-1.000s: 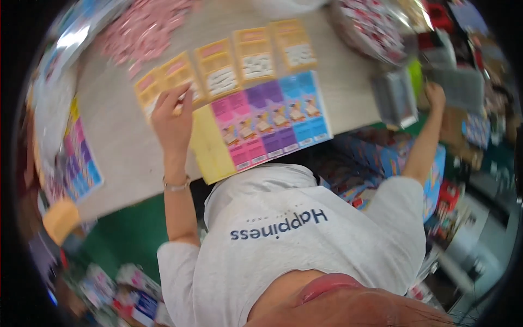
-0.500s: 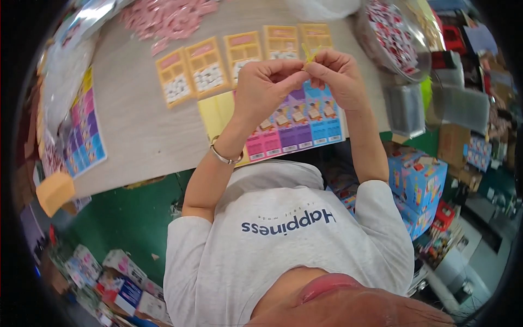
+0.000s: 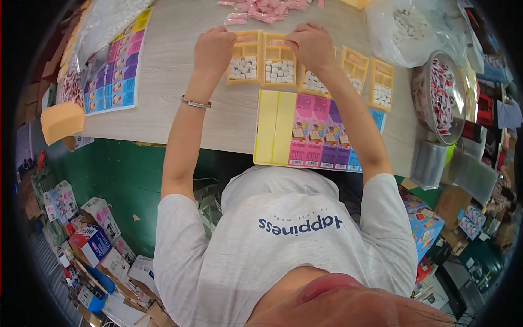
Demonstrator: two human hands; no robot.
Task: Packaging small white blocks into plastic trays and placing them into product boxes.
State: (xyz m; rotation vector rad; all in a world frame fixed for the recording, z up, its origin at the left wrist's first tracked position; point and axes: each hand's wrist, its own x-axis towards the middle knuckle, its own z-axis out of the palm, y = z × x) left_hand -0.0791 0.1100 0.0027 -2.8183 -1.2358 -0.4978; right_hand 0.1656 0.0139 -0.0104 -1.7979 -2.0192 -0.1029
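Note:
My left hand [image 3: 215, 50] is closed, its curled fingertips by the upper left corner of the leftmost yellow tray [image 3: 245, 50]. Whatever it holds, if anything, is hidden. Over the tops of the second tray [image 3: 279, 53] and the third tray is my right hand [image 3: 313, 46], bent downward with its fingers pressed together; their contents cannot be seen. Several such divided trays stand in a row. White cubes [image 3: 279, 72] fill their large lower compartments, and pink packets lie in the top slots of those I can see into. Below the row lies a colourful printed sheet [image 3: 283, 128], partly under my right forearm.
Pink packets [image 3: 267, 10] are heaped at the far edge. On the right stand a clear bag of white cubes [image 3: 411, 27], a metal bowl [image 3: 422, 90] of red-and-white packets and clear plastic boxes [image 3: 430, 163]. More printed sheets [image 3: 122, 71] lie left; cartons [image 3: 98, 218] crowd the floor.
Earlier my hands were together over the trays, pinching a thin yellow strip. Now they are apart above the left part of the row, and the strip is out of sight. The whole view has shifted.

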